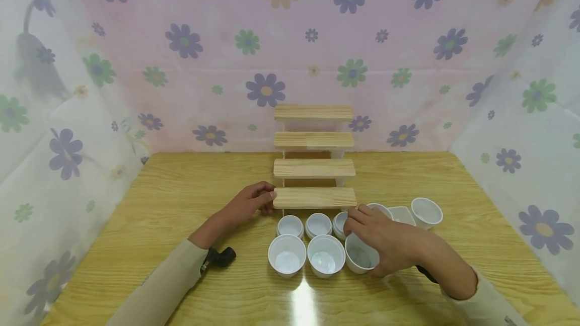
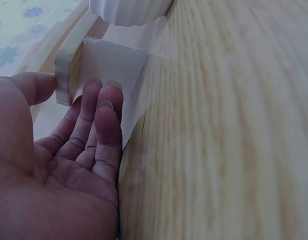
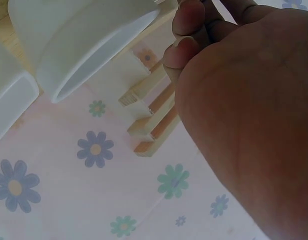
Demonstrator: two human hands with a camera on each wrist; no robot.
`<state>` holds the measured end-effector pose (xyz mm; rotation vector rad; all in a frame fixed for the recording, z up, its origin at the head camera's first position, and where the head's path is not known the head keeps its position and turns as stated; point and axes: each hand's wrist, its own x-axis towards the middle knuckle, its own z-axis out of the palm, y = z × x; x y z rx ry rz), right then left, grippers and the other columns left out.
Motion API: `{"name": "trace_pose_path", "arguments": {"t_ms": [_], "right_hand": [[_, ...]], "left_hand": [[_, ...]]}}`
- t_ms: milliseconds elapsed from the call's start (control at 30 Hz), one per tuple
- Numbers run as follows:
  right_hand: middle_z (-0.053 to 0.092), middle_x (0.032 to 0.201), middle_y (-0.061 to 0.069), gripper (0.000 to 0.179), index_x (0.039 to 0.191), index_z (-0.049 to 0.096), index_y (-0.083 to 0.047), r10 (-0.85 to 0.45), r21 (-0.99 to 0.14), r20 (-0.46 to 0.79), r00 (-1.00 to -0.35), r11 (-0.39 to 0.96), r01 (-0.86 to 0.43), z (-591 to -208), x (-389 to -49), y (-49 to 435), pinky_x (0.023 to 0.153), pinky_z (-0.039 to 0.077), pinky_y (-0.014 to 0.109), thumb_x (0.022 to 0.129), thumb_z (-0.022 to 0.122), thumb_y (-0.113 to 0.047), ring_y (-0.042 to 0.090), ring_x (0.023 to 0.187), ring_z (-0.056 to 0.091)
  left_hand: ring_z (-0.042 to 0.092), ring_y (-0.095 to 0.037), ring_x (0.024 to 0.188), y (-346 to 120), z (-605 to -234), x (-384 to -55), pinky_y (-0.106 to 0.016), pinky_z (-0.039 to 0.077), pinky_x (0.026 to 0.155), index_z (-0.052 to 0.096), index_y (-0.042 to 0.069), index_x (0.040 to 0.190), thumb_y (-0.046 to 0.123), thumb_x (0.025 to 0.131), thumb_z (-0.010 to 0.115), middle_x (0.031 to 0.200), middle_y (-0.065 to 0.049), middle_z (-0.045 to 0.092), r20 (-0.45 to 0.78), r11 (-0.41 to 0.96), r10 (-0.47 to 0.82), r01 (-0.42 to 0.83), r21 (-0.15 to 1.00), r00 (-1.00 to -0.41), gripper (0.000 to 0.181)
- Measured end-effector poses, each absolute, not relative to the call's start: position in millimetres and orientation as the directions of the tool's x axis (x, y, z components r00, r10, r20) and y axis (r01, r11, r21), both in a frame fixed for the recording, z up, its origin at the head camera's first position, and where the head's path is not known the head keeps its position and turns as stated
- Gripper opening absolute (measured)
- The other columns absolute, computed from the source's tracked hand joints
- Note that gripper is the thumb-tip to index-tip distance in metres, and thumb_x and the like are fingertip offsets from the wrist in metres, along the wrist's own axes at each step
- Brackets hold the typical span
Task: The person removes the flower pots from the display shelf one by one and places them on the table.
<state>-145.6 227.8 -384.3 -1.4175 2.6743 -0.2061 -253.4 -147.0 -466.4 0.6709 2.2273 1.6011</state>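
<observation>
My left hand (image 1: 251,199) is at the left end of the lowest wooden plank (image 1: 314,197) of a stepped display stand. In the left wrist view its thumb meets the plank's end, while loosely bent fingers (image 2: 109,125) reach below to the white side panel (image 2: 111,65). My right hand (image 1: 385,238) holds a white cup (image 1: 361,255) at the right end of the front row, fingers on its far side and thumb near its right. Those fingers partly cover a smaller white pot (image 1: 339,225) behind. Held cup and contact are out of sight in the right wrist view.
Two white cups stand left of the held one, a left cup (image 1: 287,255) and a middle cup (image 1: 326,255). Behind them are two small pots (image 1: 290,226). Another cup (image 1: 427,212) and a white square dish (image 1: 402,214) are at right on the wooden table (image 1: 204,175).
</observation>
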Motion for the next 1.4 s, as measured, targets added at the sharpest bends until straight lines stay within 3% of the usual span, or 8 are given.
{"name": "trace_pose_path", "arguments": {"t_ms": [433, 700, 833, 933, 1100, 1233, 1400], "right_hand": [[0.046, 0.12, -0.009, 0.081, 0.124, 0.054, -0.016, -0.818, -0.158, -0.044, -0.573, 0.572, -0.805, -384, -143, 224, 0.099, 0.045, 0.041, 0.061, 0.102, -0.036, 0.011, 0.112, 0.042], [0.047, 0.139, -0.007, 0.092, 0.141, 0.051, -0.015, -0.799, -0.219, -0.065, -0.598, 0.596, -0.773, -379, -140, 228, 0.106, 0.046, 0.047, 0.067, 0.1, -0.042, 0.016, 0.127, 0.046], [0.047, 0.143, -0.009, 0.092, 0.147, 0.049, -0.016, -0.792, -0.3, -0.029, -0.61, 0.589, -0.75, -374, -141, 234, 0.106, 0.048, 0.048, 0.075, 0.096, -0.05, 0.016, 0.13, 0.047], [0.049, 0.143, -0.006, 0.078, 0.146, 0.049, -0.017, -0.79, -0.345, 0.017, -0.614, 0.571, -0.745, -372, -145, 239, 0.104, 0.05, 0.046, 0.087, 0.087, -0.053, 0.018, 0.129, 0.049], [0.055, 0.139, -0.001, 0.052, 0.143, 0.051, -0.017, -0.765, -0.388, 0.111, -0.634, 0.554, -0.737, -370, -154, 248, 0.101, 0.054, 0.043, 0.101, 0.077, -0.033, 0.021, 0.128, 0.056], [0.063, 0.131, 0.002, 0.046, 0.139, 0.055, -0.01, -0.695, -0.364, 0.196, -0.692, 0.604, -0.709, -370, -162, 252, 0.096, 0.057, 0.044, 0.099, 0.077, -0.017, 0.022, 0.122, 0.064], [0.064, 0.124, 0.001, 0.041, 0.135, 0.06, -0.009, -0.617, -0.303, 0.296, -0.729, 0.663, -0.685, -374, -171, 258, 0.091, 0.058, 0.044, 0.098, 0.076, -0.011, 0.023, 0.112, 0.067]], "left_hand": [[0.07, -0.027, 0.088, -149, -468, -252, -0.035, 0.059, 0.08, 0.06, -0.001, 0.13, 0.025, 0.115, 0.05, 0.098, -0.014, 0.068, 0.017, 0.263, 0.536, 0.186, 0.947, -0.844, 0.031], [0.07, -0.028, 0.088, -149, -467, -250, -0.035, 0.059, 0.081, 0.06, -0.002, 0.129, 0.024, 0.115, 0.051, 0.098, -0.015, 0.068, 0.017, 0.25, 0.539, 0.179, 0.951, -0.842, 0.031], [0.07, -0.027, 0.088, -148, -466, -248, -0.035, 0.058, 0.08, 0.059, -0.002, 0.13, 0.024, 0.115, 0.052, 0.097, -0.013, 0.068, 0.012, 0.245, 0.538, 0.17, 0.955, -0.843, 0.031], [0.07, -0.027, 0.088, -148, -465, -249, -0.035, 0.058, 0.081, 0.059, -0.002, 0.131, 0.024, 0.115, 0.052, 0.098, -0.013, 0.067, 0.008, 0.245, 0.538, 0.166, 0.955, -0.843, 0.032], [0.07, -0.027, 0.089, -149, -465, -251, -0.036, 0.058, 0.082, 0.058, -0.003, 0.132, 0.025, 0.115, 0.051, 0.098, -0.013, 0.067, 0.006, 0.255, 0.545, 0.173, 0.952, -0.838, 0.033], [0.071, -0.027, 0.089, -148, -465, -251, -0.037, 0.059, 0.081, 0.058, -0.003, 0.131, 0.025, 0.115, 0.051, 0.098, -0.015, 0.067, 0.01, 0.27, 0.548, 0.188, 0.944, -0.836, 0.033], [0.071, -0.029, 0.088, -146, -465, -252, -0.039, 0.06, 0.08, 0.059, -0.002, 0.128, 0.025, 0.115, 0.052, 0.097, -0.018, 0.068, 0.026, 0.295, 0.555, 0.227, 0.928, -0.831, 0.031]]}}
